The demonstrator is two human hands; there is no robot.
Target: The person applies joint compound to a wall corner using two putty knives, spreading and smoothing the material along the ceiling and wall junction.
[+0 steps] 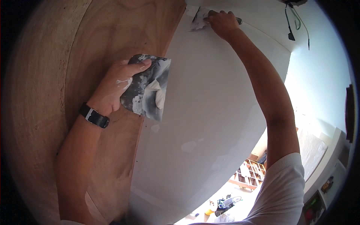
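My left hand [116, 82] is closed on a flat metal plate [140, 80], thumb on its upper face. Grey and white smears cover the plate, and lumps of white putty [159, 98] sit near its right edge. Up at the top, my right hand [225, 26] grips a putty knife [200, 19] by its handle. The knife's smeared blade lies against the pale grey-white panel [210, 97], close to its left edge. Lighter patches of filler [192, 145] show lower on that panel.
Brown plywood [108, 33] adjoins the panel on the left. Loose wires [292, 24] hang from an opening at the upper right. Far below are a wooden grid rack [250, 174], assorted items on the bright floor, and shelves [318, 204] at the lower right.
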